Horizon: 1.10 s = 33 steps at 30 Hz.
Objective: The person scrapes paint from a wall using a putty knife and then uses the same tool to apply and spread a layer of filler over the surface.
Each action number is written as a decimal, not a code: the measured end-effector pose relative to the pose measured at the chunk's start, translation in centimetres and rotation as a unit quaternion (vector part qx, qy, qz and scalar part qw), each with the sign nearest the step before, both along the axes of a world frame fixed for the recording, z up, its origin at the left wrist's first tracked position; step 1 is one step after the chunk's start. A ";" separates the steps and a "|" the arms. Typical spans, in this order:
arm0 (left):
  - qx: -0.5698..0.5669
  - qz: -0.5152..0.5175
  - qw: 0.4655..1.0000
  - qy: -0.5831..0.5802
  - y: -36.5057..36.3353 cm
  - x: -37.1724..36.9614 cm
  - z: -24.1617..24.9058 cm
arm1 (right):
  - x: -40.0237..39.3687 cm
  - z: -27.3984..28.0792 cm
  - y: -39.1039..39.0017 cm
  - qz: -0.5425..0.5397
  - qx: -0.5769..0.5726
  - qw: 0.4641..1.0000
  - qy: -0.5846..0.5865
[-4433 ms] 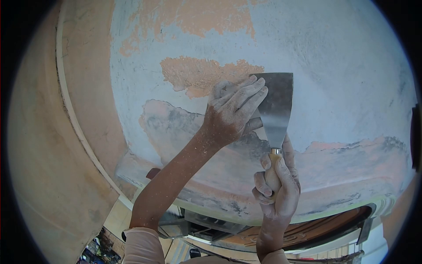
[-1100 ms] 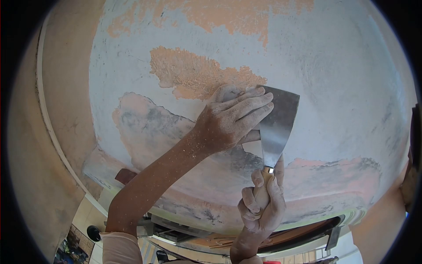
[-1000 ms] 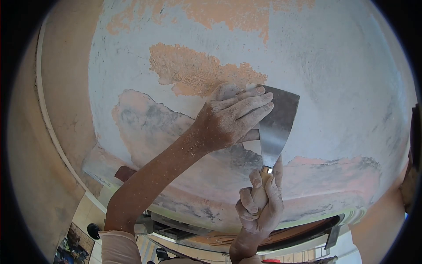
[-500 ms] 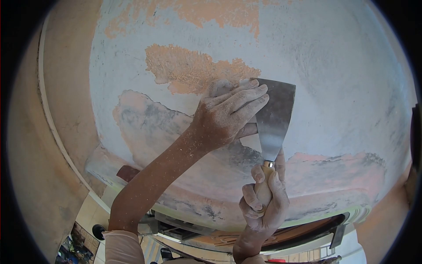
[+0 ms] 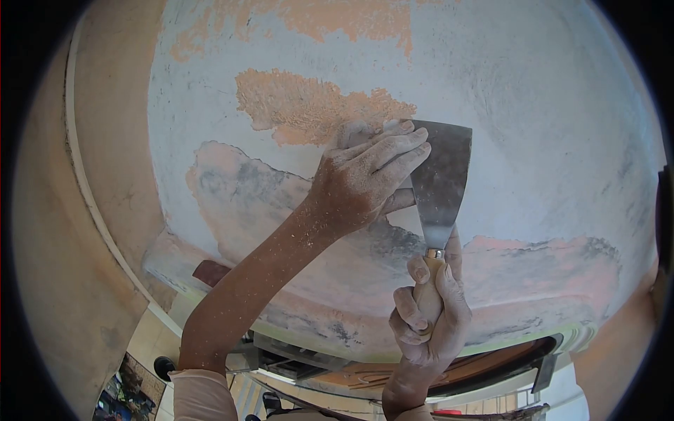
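A wide metal putty knife (image 5: pixel 446 165) is held blade up in front of the patchy wall. Its pale wooden handle lies in my right hand (image 5: pixel 434 316), fingers curled round it and one finger stretched up behind the blade. My left hand (image 5: pixel 365 175), dusted white, reaches in from the left. Its fingers lie across the blade's left side, while a digit below passes behind the blade edge, so the blade sits between them. A small pale flat edge (image 5: pixel 393 125) shows by those fingertips; the rest of it is hidden. White specks dot the blade and left forearm.
The white wall surface (image 5: pixel 533 154) has a rough orange patch (image 5: pixel 309 105) and grey-pink scraped areas (image 5: pixel 246 182). A dark red block (image 5: pixel 210 273) rests on the ledge near my left forearm. Below is a curved dark-edged opening (image 5: pixel 491 366); a pale pipe (image 5: pixel 88 189) runs down the left.
My right hand and the handle have shifted slightly right and up, tilting the blade a little. My left hand stays on the blade. The whole view has shifted slightly.
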<state>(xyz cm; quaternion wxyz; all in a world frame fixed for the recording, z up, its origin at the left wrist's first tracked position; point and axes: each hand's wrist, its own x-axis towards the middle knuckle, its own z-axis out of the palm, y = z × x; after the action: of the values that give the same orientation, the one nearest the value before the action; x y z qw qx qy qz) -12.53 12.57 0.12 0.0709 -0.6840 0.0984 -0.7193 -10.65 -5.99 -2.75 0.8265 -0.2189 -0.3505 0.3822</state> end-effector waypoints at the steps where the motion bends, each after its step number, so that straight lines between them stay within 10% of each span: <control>1: -0.003 0.007 1.000 0.011 -0.2 -0.1 -0.2 | 0.0 0.1 -0.1 0.000 -0.002 1.000 -0.002; 33: -0.046 -0.040 0.998 -0.012 -0.2 0.6 -0.6 | 0.4 -0.4 0.1 -0.022 -0.014 0.999 -0.044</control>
<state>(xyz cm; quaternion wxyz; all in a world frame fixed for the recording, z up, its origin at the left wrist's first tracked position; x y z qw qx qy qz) -11.94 12.35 -0.46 0.0122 -0.6735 0.0917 -0.7334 -10.25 -5.89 -3.18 0.8154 -0.2549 -0.3763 0.3587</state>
